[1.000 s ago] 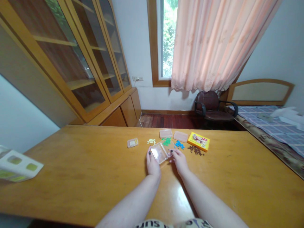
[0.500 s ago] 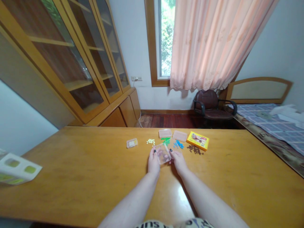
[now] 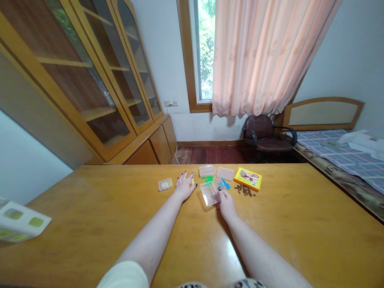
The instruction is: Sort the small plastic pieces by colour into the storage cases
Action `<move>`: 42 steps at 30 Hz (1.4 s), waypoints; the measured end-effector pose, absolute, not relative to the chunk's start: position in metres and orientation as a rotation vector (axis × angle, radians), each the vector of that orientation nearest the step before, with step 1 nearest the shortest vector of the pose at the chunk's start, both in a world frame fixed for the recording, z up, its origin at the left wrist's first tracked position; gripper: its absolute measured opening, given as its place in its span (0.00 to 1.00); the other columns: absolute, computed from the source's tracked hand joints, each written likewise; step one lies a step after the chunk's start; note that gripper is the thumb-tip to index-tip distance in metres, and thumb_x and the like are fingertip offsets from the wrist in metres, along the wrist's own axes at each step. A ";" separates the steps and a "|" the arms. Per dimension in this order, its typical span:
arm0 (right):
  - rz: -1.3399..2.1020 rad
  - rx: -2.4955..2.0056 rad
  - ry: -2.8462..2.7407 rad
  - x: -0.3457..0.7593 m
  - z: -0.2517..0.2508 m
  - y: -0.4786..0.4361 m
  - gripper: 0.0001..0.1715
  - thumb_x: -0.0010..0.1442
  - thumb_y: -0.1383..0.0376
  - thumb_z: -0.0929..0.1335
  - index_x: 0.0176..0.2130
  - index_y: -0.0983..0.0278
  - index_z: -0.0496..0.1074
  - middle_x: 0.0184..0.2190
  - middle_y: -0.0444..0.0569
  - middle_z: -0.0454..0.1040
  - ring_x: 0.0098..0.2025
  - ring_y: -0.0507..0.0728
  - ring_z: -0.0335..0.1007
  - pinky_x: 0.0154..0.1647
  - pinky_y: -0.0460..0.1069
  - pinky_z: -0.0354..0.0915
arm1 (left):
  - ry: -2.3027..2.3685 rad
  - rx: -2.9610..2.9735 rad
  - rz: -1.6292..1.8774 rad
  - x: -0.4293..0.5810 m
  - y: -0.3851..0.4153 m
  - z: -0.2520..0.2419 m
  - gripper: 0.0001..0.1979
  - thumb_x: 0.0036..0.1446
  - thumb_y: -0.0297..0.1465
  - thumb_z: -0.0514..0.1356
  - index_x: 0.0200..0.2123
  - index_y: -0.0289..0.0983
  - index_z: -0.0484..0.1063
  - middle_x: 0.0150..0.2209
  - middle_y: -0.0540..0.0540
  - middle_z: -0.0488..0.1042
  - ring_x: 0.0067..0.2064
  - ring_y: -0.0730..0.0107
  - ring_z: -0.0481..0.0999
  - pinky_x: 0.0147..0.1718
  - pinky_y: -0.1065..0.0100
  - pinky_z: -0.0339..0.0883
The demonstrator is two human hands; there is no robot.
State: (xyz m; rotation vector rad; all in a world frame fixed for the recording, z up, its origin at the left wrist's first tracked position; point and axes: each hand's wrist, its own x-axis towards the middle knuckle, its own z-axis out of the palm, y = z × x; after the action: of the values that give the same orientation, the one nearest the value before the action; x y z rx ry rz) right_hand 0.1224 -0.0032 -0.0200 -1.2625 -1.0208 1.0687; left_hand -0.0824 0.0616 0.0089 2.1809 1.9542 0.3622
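Note:
My right hand (image 3: pixel 227 203) grips a clear plastic box (image 3: pixel 209 195) by its right side, tilted above the table. My left hand (image 3: pixel 184 187) is spread flat with fingers apart, over the small pale yellow pieces (image 3: pixel 192 182), which it partly covers. Just beyond the box lie small green pieces (image 3: pixel 207 179), and small blue pieces (image 3: pixel 225 184) lie by my right thumb. A heap of small brown pieces (image 3: pixel 244 190) is farther right, in front of a yellow printed box (image 3: pixel 248 178).
Two clear containers or lids stand at the far edge, a left one (image 3: pixel 207 171) and a right one (image 3: pixel 225 173). A small clear box (image 3: pixel 165 184) with something white and yellow inside is left of my left hand. A white holed object (image 3: pixel 24 220) sits at the table's left side.
My left hand has let go of the clear box and moved left and forward onto the pale yellow pieces, opening out. The box stays in my right hand, shifted slightly right.

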 end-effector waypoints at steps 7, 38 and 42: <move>1.059 -1.295 -1.033 0.123 -0.014 -0.005 0.27 0.54 0.45 0.62 0.27 0.65 0.73 0.18 0.45 0.71 0.19 0.53 0.63 0.19 0.46 0.57 | 1.783 2.324 0.356 -0.088 0.071 -0.008 0.19 0.62 0.34 0.49 0.55 0.40 0.67 0.60 0.44 0.64 0.61 0.64 0.60 0.61 0.60 0.49; 1.200 -1.249 -1.048 0.121 -0.010 -0.006 0.31 0.51 0.43 0.63 0.33 0.69 0.73 0.19 0.44 0.70 0.16 0.50 0.57 0.16 0.45 0.54 | 2.057 2.075 0.114 -0.070 0.062 0.005 0.14 0.60 0.27 0.47 0.36 0.31 0.72 0.38 0.33 0.75 0.44 0.54 0.75 0.45 0.56 0.66; 1.223 -1.261 -1.028 0.119 -0.008 -0.007 0.29 0.51 0.43 0.63 0.30 0.67 0.70 0.17 0.42 0.66 0.15 0.50 0.56 0.15 0.45 0.54 | 1.983 1.882 0.377 -0.079 0.054 0.012 0.11 0.57 0.28 0.51 0.26 0.33 0.70 0.34 0.37 0.74 0.44 0.56 0.74 0.46 0.57 0.63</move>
State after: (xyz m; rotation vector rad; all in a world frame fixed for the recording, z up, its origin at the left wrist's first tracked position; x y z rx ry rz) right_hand 0.1189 -0.0067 -0.0085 -1.2607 -1.0276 1.2226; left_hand -0.0788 0.0539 0.0116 1.8822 1.9833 0.3771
